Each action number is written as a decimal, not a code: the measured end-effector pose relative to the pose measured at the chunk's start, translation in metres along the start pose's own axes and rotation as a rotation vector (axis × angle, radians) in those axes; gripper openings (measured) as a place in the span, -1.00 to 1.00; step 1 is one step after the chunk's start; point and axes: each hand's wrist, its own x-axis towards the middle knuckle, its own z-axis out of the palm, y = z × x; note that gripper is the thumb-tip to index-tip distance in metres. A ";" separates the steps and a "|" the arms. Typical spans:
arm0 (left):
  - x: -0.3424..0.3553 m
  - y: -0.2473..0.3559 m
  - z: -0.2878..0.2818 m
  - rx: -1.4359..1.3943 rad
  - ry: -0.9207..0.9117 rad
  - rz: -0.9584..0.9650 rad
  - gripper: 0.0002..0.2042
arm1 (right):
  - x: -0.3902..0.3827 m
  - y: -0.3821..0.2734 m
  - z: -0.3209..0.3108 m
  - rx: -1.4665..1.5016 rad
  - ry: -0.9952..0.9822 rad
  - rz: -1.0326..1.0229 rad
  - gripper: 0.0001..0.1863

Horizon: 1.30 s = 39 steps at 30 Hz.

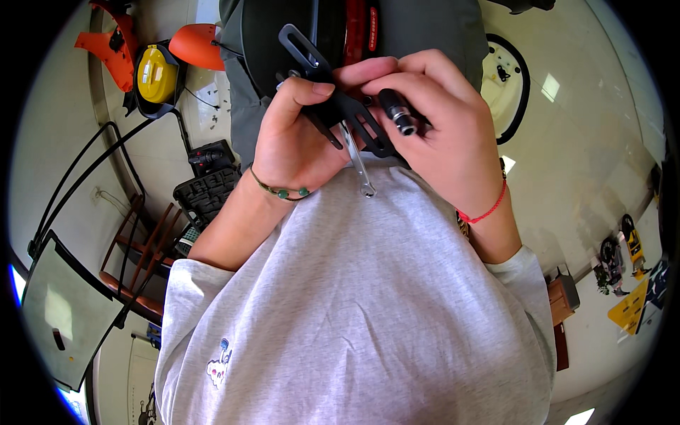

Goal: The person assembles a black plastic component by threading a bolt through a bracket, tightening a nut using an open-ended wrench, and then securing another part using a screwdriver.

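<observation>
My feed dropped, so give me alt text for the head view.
Both hands hold a black slotted bracket close to the chest: left hand pinching it, right hand gripping a black driver. A silver wrench hangs below, over the grey sweatshirt.

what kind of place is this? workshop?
Likely a repair workshop: orange body panels and small screws lie on the floor, and the left hand and right hand hold a black metal bracket.
</observation>
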 end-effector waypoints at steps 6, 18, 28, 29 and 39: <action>-0.003 0.002 0.010 0.197 0.090 0.026 -0.43 | 0.001 0.004 0.004 -0.066 -0.039 -0.051 -0.79; -0.004 0.004 0.025 0.290 0.115 0.098 -0.42 | 0.000 0.001 -0.005 0.072 0.156 -0.069 -0.82; 0.001 0.006 0.025 0.220 0.095 0.052 -0.43 | -0.001 -0.005 -0.002 0.089 0.090 -0.158 -0.85; 0.000 0.006 0.022 0.269 0.094 0.063 -0.44 | 0.000 -0.009 -0.004 0.167 0.067 -0.093 -0.84; -0.007 0.008 0.029 0.465 0.196 0.015 -0.58 | -0.002 -0.023 0.003 0.138 -0.069 0.114 -0.83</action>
